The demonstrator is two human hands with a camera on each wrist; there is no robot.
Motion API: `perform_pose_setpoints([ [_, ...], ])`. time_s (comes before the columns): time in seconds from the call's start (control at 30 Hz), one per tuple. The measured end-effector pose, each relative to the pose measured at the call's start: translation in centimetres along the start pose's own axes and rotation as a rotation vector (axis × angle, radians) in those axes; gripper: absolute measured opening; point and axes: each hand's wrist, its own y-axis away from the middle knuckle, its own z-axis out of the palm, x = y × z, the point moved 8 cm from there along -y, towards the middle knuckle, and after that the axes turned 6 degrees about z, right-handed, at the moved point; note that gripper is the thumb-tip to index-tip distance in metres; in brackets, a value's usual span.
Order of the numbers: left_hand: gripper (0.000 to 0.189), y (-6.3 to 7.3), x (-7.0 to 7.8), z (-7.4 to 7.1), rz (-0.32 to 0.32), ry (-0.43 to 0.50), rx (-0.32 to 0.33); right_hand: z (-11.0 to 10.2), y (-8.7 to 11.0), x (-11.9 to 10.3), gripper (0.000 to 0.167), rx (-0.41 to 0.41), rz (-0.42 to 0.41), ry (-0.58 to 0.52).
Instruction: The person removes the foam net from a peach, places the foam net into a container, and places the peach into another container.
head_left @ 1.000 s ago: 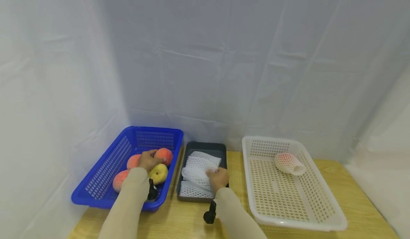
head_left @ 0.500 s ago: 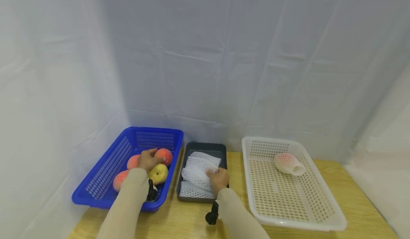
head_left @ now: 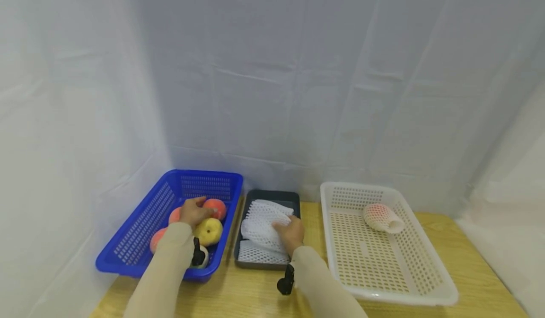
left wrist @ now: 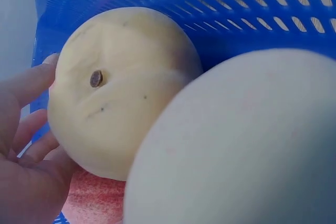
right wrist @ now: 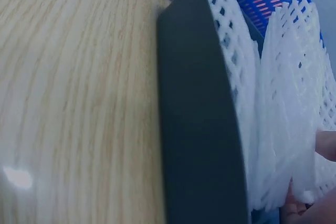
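In the blue basket, my left hand [head_left: 193,212] grips the side of a red peach [head_left: 216,208], thumb on it. The left wrist view shows that hand [left wrist: 26,140] at the left edge, with a yellow round fruit [left wrist: 123,93] hiding nearly all of the gripped peach. My right hand [head_left: 291,235] pinches a white foam net sleeve [head_left: 260,225] over the dark grey tray [head_left: 278,195]. Up close in the right wrist view, its fingers [right wrist: 326,145] hold the folded sleeve between them. More foam net [head_left: 259,252] lies beneath.
More red peaches [head_left: 158,238] and a pale round fruit [head_left: 203,256] lie in the blue basket [head_left: 127,233]. At the right, a white basket [head_left: 362,266] contains a red fruit in a foam net [head_left: 381,217]. All three containers stand on a wooden table [head_left: 238,299], with pale sheeting [head_left: 272,95] behind.
The left hand has shifted slightly left at the red peach. The right hand has moved a little, and the pinched sleeve looks slightly raised and spread. The containers hold their places.
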Motion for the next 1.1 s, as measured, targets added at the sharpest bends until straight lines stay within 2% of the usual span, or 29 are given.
perform_pose_setpoints([
  [0.17, 0.067, -0.2, 0.0, -0.4, 0.012, -0.034, 0.001, -0.5, 0.0, -0.6, 0.047, 0.009, 0.012, 0.021],
  [0.33, 0.067, -0.1, 0.2, -0.5, 0.020, 0.032, -0.007, -0.8, -0.3, -1.0, 0.047, 0.006, 0.022, 0.001],
  [0.5, 0.063, 0.0, 1.1, -0.9, 0.046, -0.012, 0.007, -1.1, -0.2, -1.9, 0.048, -0.029, 0.019, -0.016],
  [0.53, 0.062, 0.0, 1.4, -1.0, 0.056, -0.034, 0.011, -1.2, -0.2, -2.1, 0.049, -0.040, 0.017, -0.022],
  [0.63, 0.063, 0.2, 2.5, -1.1, 0.079, -0.016, 0.005, -1.5, -0.4, -2.9, 0.050, -0.072, -0.004, -0.052],
  [0.77, 0.066, 0.7, 4.6, -1.0, 0.109, -0.027, -0.019, -2.2, -1.0, -4.2, 0.050, -0.124, -0.039, -0.103],
  [0.87, 0.067, 1.1, 6.1, -0.4, 0.138, -0.054, -0.053, -3.3, -1.3, -5.3, 0.052, -0.157, -0.063, -0.066],
  [1.1, 0.066, 2.2, 8.8, 1.8, 0.204, -0.051, -0.116, -6.9, -2.0, -6.6, 0.057, -0.224, -0.044, 0.009],
])
